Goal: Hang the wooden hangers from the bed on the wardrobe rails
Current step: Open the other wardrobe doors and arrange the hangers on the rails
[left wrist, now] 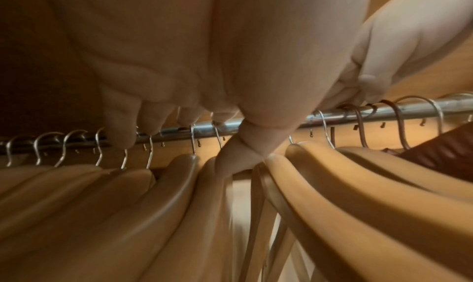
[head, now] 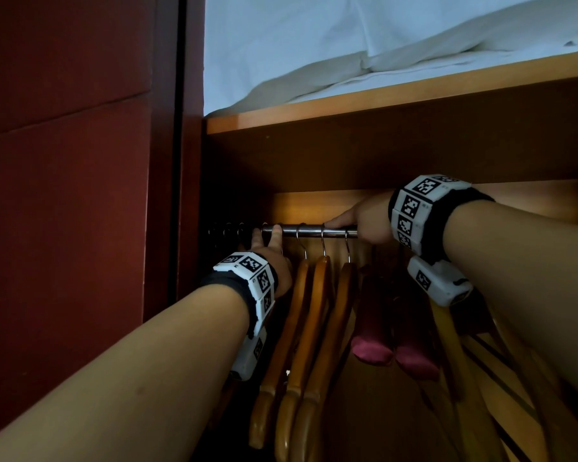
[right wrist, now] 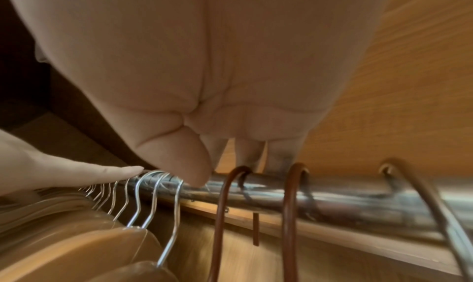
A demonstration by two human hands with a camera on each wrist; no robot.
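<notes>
My left hand (head: 270,258) reaches up, fingers resting straight on the rail (head: 317,231), grip holding nothing; my right hand (head: 364,221) curls over the rail; wooden hangers (head: 314,328) hang between them.

Wooden hangers (head: 317,328), honey-tan w/ silver hooks, hang packed side by side on chrome rail (head: 317,232), bodies angled down.
</notes>
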